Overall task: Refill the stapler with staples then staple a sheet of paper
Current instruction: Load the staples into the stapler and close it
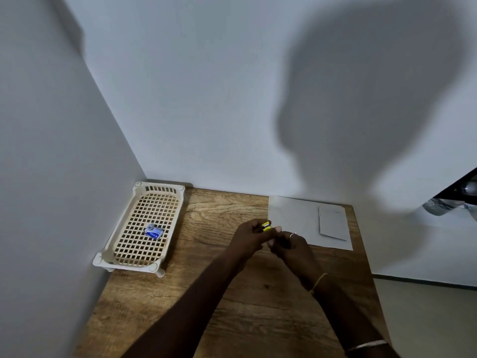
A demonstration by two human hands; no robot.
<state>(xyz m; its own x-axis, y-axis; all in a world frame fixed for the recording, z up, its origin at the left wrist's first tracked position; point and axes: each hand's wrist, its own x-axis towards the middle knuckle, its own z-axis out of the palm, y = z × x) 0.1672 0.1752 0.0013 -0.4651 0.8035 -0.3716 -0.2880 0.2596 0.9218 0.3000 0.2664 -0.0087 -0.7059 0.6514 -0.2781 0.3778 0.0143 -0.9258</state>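
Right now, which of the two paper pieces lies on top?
The smaller folded sheet, resting on the right part of the larger sheet, which lies flat on the table.

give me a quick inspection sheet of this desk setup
surface: brown wood-grain table, against white walls
job's things: small yellow stapler held above the table; white paper sheets flat at far right; blue staple box inside cream plastic lattice tray at far left
clutter: nothing seen
grippers: left hand grips the stapler; right hand closed beside it, contents hidden
cables: nothing seen
surroundings: white wall corner; dark blurred object at right edge
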